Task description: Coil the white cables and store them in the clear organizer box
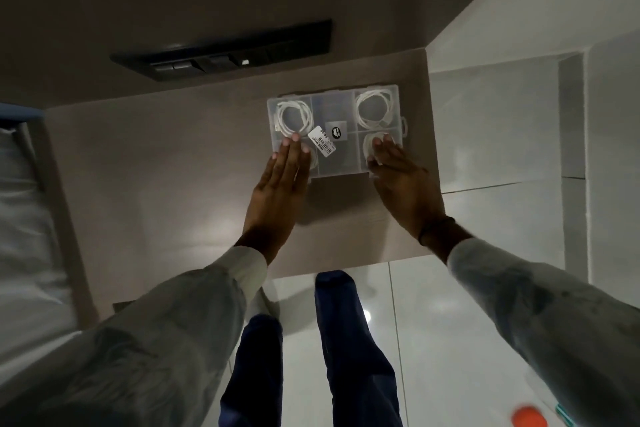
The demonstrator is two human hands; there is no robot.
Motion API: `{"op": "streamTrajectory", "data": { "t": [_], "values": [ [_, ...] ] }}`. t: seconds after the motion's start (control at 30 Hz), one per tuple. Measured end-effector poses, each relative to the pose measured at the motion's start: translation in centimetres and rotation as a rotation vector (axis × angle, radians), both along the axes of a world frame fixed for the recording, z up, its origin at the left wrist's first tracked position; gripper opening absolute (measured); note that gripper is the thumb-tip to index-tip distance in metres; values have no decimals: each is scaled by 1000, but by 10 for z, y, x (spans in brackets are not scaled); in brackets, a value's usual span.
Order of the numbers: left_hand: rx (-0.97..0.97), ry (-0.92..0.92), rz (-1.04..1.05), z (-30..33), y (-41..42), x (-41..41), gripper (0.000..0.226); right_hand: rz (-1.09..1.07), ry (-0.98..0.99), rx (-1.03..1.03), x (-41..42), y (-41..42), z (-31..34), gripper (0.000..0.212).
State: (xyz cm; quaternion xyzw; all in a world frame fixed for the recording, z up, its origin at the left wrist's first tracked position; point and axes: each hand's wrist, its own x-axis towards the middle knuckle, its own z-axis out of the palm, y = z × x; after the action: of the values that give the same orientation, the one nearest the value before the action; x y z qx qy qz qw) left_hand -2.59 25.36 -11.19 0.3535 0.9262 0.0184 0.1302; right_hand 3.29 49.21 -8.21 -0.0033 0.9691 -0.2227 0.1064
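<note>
The clear organizer box (332,104) lies on the brown tabletop (166,191), its lid down, with a white price sticker (322,146) on top. Coiled white cables show through the lid: one in the far left compartment (292,116), one in the far right compartment (375,109), one in the near right (372,146) partly under my fingers. My left hand (277,191) lies flat, fingers together, pressing the lid's near left corner. My right hand (401,180) lies flat on the near right corner.
A dark panel with switches (225,52) is set in the wall behind the table. The table's right edge (436,156) is just beside the box, with white floor tiles (485,149) beyond. An orange object (530,418) lies on the floor at the bottom right.
</note>
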Motion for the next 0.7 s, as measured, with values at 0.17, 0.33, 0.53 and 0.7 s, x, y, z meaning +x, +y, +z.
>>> {"op": "streamTrajectory", "data": {
  "t": [0.17, 0.33, 0.53, 0.7],
  "values": [
    [-1, 57, 6, -8, 0, 0, 59, -12, 67, -4, 0, -2, -12, 26],
    [-18, 91, 1, -9, 4, 0, 51, -59, 117, 16, -1, 0, -18, 24],
    [-14, 112, -32, -18, -1, 1, 53, -130, 33, 64, 4, -7, -20, 37],
    [-6, -67, 11, 23, -15, 0, 68, -75, -154, 176, 4, -27, 22, 58]
  ]
}}
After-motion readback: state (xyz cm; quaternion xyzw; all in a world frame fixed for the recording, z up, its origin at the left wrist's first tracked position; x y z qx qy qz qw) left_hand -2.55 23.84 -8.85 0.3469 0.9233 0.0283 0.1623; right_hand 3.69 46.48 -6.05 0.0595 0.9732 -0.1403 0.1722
